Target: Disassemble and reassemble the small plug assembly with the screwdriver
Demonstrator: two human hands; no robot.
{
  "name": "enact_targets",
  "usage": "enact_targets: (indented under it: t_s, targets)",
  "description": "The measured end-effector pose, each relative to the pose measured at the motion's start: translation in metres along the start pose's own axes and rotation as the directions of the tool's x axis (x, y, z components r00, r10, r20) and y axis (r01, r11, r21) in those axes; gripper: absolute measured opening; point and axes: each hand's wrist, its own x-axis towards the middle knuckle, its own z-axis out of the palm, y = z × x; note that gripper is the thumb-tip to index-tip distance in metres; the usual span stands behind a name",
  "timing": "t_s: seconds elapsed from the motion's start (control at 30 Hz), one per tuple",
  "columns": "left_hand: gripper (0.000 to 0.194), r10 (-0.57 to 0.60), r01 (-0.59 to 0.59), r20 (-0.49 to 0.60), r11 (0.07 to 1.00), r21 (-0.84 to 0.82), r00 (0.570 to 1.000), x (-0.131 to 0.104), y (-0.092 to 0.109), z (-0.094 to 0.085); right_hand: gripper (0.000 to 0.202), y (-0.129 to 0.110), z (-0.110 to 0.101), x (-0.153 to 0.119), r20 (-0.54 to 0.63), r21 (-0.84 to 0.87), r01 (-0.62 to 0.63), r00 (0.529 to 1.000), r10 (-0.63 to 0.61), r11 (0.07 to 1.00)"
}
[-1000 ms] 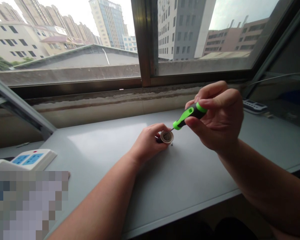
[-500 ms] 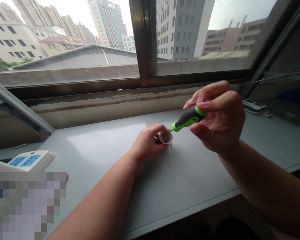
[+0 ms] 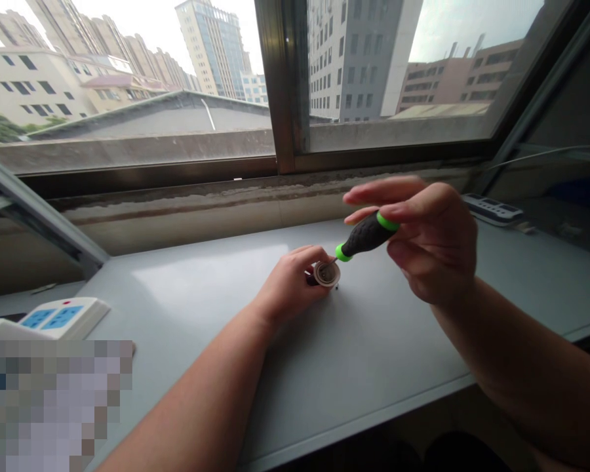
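My left hand rests low over the table, its fingers wrapped round a small cup-shaped part that looks like a lamp socket. The pale, round, open mouth of this socket faces up and toward me; a darker part shows beside my fingers. A black and green screwdriver slants down into the socket, its tip hidden inside. My right hand grips the screwdriver's handle near the butt end between thumb and finger, with other fingers stretched out past it. A tiny metal piece shows just by the socket's rim.
The light grey table runs along beneath a window. A white power strip with blue sockets lies at the left, beside a pixelated patch. Another power strip sits at the back right. A slanted metal post stands at the left.
The screwdriver handle has turned, so its black side now faces me where green showed before. My right hand's fingers have stretched out to the left. My left hand holds still on the socket.
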Motion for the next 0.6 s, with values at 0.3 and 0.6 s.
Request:
enact_targets:
  t_s: [0.3,0.6]
  targets:
    - [0.024,0.012,-0.012,0.010,1.000,0.010,1.000,0.0004,0.0013,-0.0005,0.033,0.0048,0.0009,0.0009,-0.118,-0.152,0.044,0.991,-0.063,0.987]
    - [0.023,0.026,-0.026,0.015,1.000,0.011,1.000,0.0005,-0.0005,0.0009,0.046,0.0025,0.0008,0.0020,0.040,0.015,0.048,0.998,-0.049,0.999]
